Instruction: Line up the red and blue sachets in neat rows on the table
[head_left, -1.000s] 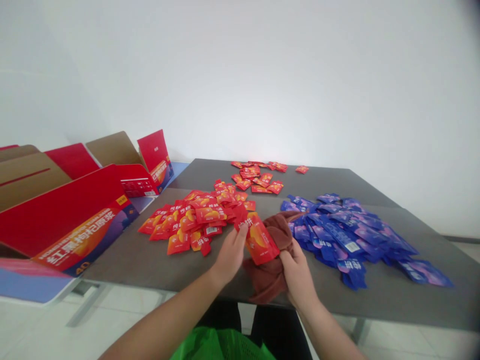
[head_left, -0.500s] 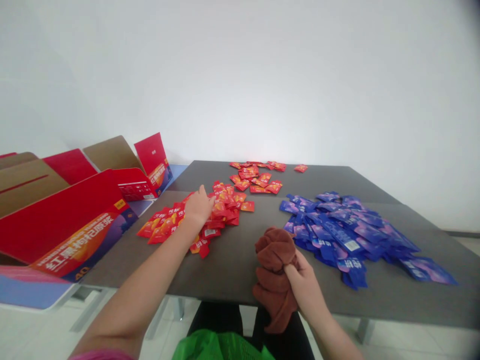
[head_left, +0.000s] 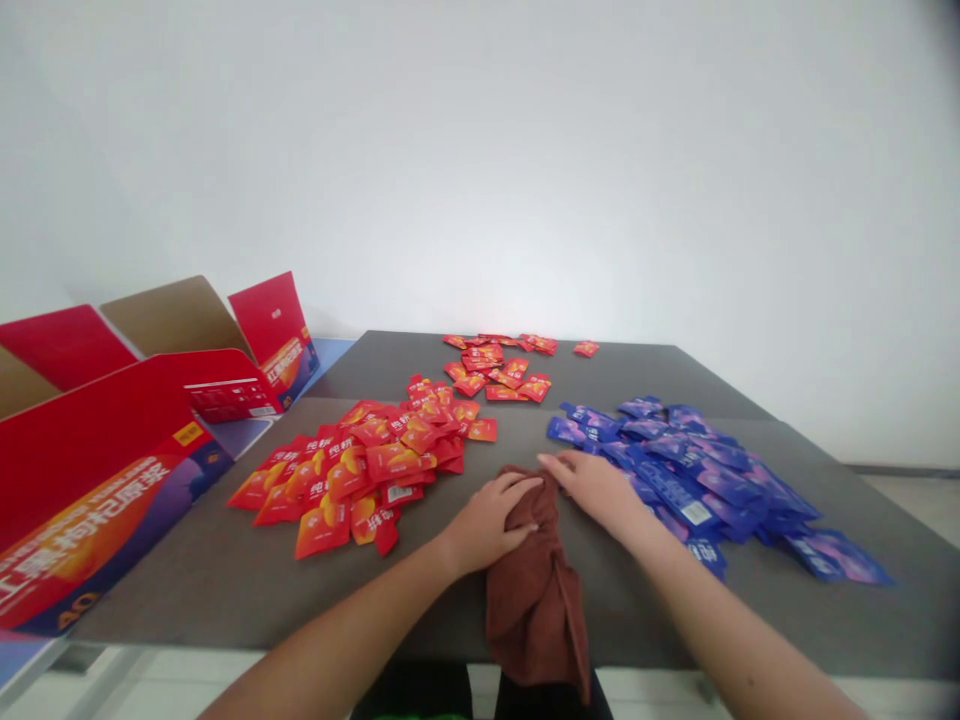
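Left fingers: the left fingers (head_left: 521,492) lie flat and close together across the top of the towel, pinching nothing.
Right fingers: the right fingers (head_left: 570,470) stretch out, pressed together, with their tips at the towel's upper end; they pinch nothing.
Left hand: the left hand (head_left: 484,525) sits palm down on the towel's left side, just below the middle of the frame.
Right hand: the right hand (head_left: 600,492) is palm down just right of the towel, near the blue sachets.
Forearms: the left forearm (head_left: 322,640) and right forearm (head_left: 742,620) are bare and reach in from the bottom edge.
Towel: the brown towel (head_left: 534,610) lies bunched and folded lengthwise at lower middle, its near end hanging over the desk's edge.
Red heap: the red sachets (head_left: 360,480) lie in an overlapping heap left of the hands, near the left hand.
Blue heap: the blue sachets (head_left: 690,480) spread in a wide overlapping heap at middle right.
Far red group: the far sachets (head_left: 495,365) form a smaller red group at the desk's far side, top middle, with a lone sachet (head_left: 586,349) just to their right.
Desk: the grey desk (head_left: 187,590) carries all of these.
Boxes: a red box (head_left: 97,480) stands open at the left edge, flaps raised, and a second box (head_left: 255,370) stands behind it.
Backdrop: a white wall (head_left: 480,150) fills the top of the frame.
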